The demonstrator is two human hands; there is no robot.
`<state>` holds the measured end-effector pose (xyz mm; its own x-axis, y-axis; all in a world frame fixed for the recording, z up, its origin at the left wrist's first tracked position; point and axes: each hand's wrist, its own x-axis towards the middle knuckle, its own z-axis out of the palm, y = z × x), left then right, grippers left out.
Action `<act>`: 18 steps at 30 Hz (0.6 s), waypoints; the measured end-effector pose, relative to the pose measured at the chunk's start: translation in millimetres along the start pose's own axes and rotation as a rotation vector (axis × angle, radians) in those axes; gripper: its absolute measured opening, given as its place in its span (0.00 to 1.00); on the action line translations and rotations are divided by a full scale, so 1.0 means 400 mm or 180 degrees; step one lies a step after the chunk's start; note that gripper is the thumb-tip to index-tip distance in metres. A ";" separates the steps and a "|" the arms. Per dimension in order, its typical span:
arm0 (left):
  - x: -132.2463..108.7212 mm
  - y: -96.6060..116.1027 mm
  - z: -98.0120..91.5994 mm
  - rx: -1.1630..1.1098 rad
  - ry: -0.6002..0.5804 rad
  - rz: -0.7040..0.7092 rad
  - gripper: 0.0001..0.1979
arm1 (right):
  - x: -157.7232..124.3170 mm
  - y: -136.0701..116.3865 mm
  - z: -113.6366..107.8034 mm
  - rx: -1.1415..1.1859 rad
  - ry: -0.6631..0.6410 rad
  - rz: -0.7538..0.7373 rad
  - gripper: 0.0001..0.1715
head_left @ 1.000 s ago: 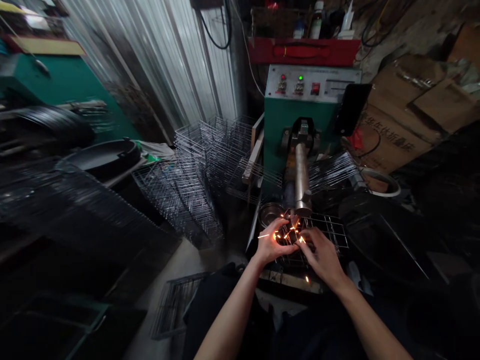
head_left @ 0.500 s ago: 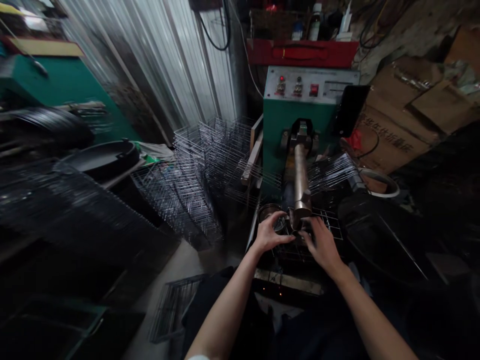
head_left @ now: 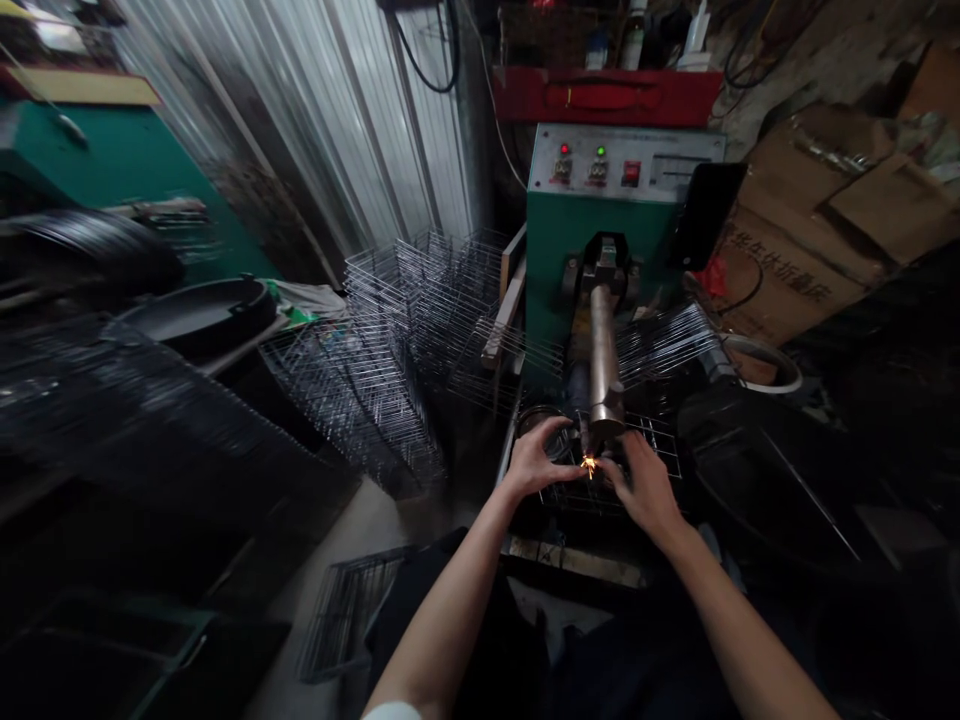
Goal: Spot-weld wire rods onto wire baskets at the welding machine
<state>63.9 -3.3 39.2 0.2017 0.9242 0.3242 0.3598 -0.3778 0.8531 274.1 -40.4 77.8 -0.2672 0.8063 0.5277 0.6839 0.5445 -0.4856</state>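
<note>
Both my hands rest on a wire grid rack lying under the electrode arm of a green spot-welding machine. My left hand grips the rack's left side with curled fingers. On the rack's right side, my right hand presses down with fingers closed on the wires. A small orange spark glows between the two hands, just below the electrode tip. A round metal tin sits just beyond my left hand.
A leaning stack of finished wire racks stands left of the machine. More wires fan out at the right. One rack lies on the floor. Cardboard boxes are at the right, a dark round pan at the left.
A second ago many sparks flew between my hands; they stopped, my hands slid the rack a little farther under the electrode, and now a small spark shows again.
</note>
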 end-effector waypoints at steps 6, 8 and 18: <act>0.012 0.001 -0.018 0.0328 -0.0166 0.0131 0.41 | -0.005 0.002 -0.005 0.0004 -0.0003 -0.0046 0.13; 0.016 0.000 -0.021 0.0393 -0.0203 0.0144 0.42 | -0.006 0.004 -0.004 0.0007 -0.0032 -0.0061 0.14; 0.011 -0.017 -0.029 -0.0075 -0.0283 -0.0036 0.51 | -0.102 0.046 -0.117 -0.0240 0.0057 0.0192 0.19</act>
<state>51.7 4.2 39.7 0.2783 0.9195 0.2777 0.3411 -0.3649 0.8663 329.3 -74.2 80.1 -0.2123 0.8324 0.5119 0.7478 0.4756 -0.4633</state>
